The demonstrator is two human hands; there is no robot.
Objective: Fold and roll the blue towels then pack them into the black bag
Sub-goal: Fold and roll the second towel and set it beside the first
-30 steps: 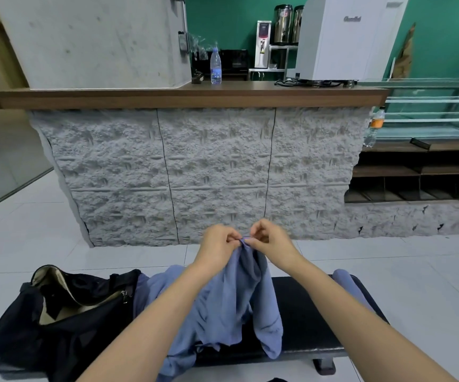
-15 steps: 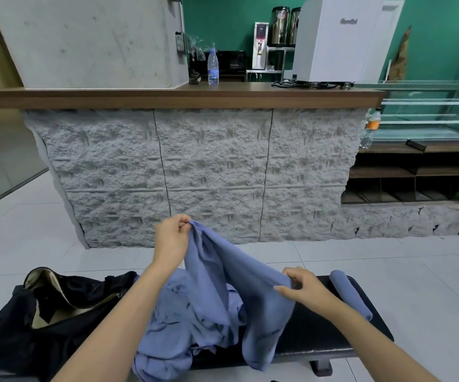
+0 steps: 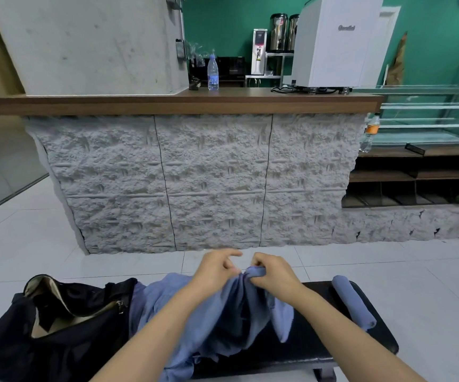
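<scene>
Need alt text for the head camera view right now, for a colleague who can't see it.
Both hands, left and right, pinch the bunched top edge of a blue towel held above a black bench. An open black bag sits at the left end, a rolled blue towel at the right.

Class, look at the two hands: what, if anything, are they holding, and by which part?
Both the left hand and right hand pinch a blue towel by its bunched top edge.

head view, forward-down, near bench [image 3: 319,351]

Water bottle [image 3: 213,73] stands on wooden counter [image 3: 167,102].
</scene>
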